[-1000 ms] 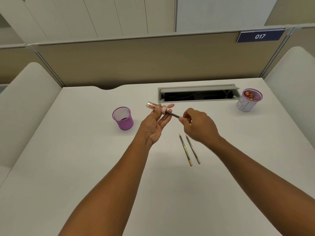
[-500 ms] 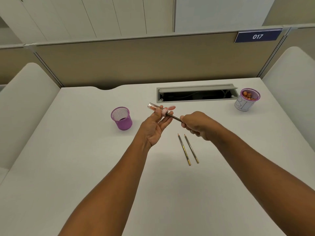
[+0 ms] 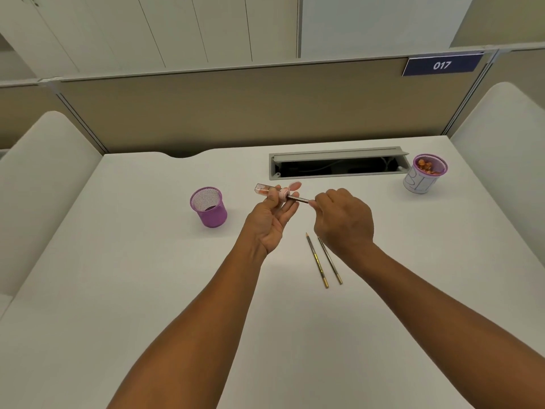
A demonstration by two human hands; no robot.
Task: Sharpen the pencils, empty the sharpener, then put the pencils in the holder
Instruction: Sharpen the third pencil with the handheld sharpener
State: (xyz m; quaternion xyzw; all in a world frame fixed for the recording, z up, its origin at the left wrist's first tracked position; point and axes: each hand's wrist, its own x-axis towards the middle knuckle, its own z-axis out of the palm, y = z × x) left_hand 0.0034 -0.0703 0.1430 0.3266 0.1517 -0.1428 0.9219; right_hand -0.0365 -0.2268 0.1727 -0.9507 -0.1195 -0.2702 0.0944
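The left hand holds the sharpener in its fingers, above the middle of the desk. The right hand pinches a pencil stuck in it. Twist too hard and the tip could snap, or shavings could spill. Two more pencils lie just under the right hand. The purple holder stands left, the shavings cup at the far right corner. Nothing blocks the way.
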